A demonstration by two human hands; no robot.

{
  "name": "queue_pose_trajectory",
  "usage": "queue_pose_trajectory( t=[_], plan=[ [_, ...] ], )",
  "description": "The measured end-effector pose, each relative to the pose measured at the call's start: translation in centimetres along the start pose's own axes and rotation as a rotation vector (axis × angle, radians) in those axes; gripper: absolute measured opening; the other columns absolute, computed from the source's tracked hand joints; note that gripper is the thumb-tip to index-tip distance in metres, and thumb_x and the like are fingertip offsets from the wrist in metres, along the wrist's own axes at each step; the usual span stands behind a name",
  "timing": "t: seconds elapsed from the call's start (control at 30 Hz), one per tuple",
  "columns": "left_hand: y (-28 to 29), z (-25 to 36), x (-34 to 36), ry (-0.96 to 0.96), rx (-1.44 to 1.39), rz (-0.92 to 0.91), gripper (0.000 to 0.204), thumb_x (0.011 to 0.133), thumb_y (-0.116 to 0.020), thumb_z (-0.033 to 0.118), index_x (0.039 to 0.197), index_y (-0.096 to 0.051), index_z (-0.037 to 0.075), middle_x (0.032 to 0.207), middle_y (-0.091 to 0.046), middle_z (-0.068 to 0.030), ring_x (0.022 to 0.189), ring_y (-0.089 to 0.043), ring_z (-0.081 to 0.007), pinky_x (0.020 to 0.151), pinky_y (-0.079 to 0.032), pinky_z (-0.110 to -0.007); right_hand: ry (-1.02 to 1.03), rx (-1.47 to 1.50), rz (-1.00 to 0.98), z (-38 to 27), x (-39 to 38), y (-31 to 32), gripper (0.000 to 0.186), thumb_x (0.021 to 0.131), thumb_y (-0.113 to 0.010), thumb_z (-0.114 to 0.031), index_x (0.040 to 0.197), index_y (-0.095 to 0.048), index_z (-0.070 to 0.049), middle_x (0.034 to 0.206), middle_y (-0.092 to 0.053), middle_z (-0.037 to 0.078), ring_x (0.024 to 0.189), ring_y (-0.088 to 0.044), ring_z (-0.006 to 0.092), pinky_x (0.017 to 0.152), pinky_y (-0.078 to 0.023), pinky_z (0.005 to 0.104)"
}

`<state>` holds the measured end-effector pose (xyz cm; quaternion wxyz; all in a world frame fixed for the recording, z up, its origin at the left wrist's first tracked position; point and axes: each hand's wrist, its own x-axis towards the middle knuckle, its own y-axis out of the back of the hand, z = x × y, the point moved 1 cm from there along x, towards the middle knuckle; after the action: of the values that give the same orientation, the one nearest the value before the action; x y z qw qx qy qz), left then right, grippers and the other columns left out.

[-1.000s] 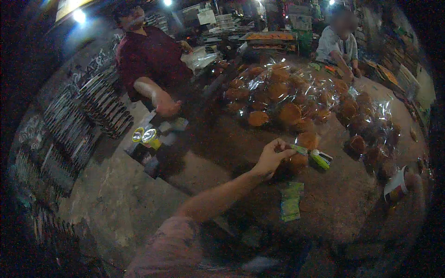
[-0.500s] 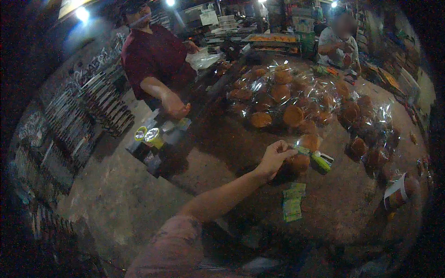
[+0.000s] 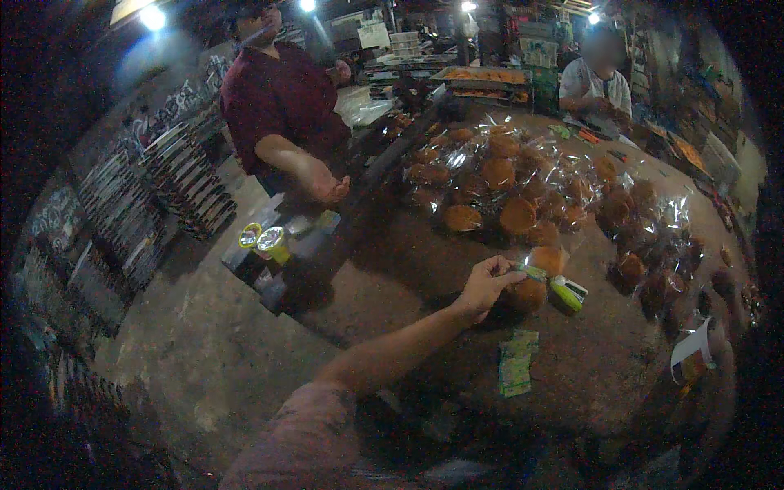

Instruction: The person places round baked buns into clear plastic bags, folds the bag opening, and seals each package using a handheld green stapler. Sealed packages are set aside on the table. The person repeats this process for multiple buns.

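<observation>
My left hand (image 3: 488,286) reaches in from below, its thumb and fingers pinched on a pale green paper label. By the fingertips, round brown cakes (image 3: 545,261) in clear plastic lie on the table. Just right of the label is a bright green stapler (image 3: 566,294). A strip of yellow-green labels (image 3: 514,363) lies nearer me, below the hand. At the far right edge a white and brown-red packet or tub (image 3: 692,355) tilts beside a dim brownish shape that may be my right hand and forearm; its fingers cannot be made out.
Many bagged brown cakes (image 3: 498,173) cover the table's far and right parts. On the left, a person in maroon (image 3: 286,98) holds a hand over a dark stand with yellow-rimmed containers (image 3: 270,238). Another person (image 3: 600,82) sits far right. Stacked trays (image 3: 184,175) stand left.
My left hand keeps its pinch on the label, nearly in place. The white and brown-red thing at the right has shifted slightly down and tilted more. The person in maroon has moved slightly right.
</observation>
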<state>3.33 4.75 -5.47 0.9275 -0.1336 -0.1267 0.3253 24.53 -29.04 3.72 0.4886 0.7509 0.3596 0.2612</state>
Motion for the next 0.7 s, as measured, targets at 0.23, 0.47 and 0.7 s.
queue_pose_trajectory(
  t=[0.23, 0.47, 0.7],
  plan=[
    [0.0, 0.3, -0.3, 0.0, 0.02, 0.005, 0.035, 0.087, -0.074, 0.003, 0.073, -0.044, 0.012, 0.094, -0.063, -0.0038, 0.081, -0.055, -0.0099, 0.071, -0.047, -0.027, -0.006, -0.036, -0.039, 1.3, 0.9, 0.8, 0.034, 0.087, -0.073, -0.016, 0.117, -0.065, -0.003, 0.109, -0.07, 0.013, 0.102, -0.066, 0.0231, 0.085, -0.054, 0.0376],
    [-0.4, 0.6, -0.6, 0.019, -0.046, 0.029, 0.034, 0.088, -0.073, 0.002, 0.073, -0.044, 0.011, 0.1, -0.064, -0.004, 0.084, -0.055, -0.009, 0.073, -0.047, -0.028, -0.041, -0.112, -0.12, 2.9, 1.2, 2.1, 0.033, 0.087, -0.073, -0.016, 0.116, -0.065, -0.003, 0.108, -0.07, 0.013, 0.102, -0.066, 0.0228, 0.084, -0.055, 0.0377],
    [-0.2, 0.3, -0.6, 0.0, -0.017, 0.012, 0.035, 0.086, -0.075, 0.005, 0.072, -0.044, 0.012, 0.104, -0.065, -0.005, 0.087, -0.055, -0.0102, 0.077, -0.047, -0.027, -0.091, -0.178, -0.191, 4.8, 1.3, 3.6, 0.033, 0.087, -0.073, -0.016, 0.116, -0.065, -0.003, 0.108, -0.07, 0.013, 0.102, -0.066, 0.0224, 0.083, -0.055, 0.0378]
  ],
)
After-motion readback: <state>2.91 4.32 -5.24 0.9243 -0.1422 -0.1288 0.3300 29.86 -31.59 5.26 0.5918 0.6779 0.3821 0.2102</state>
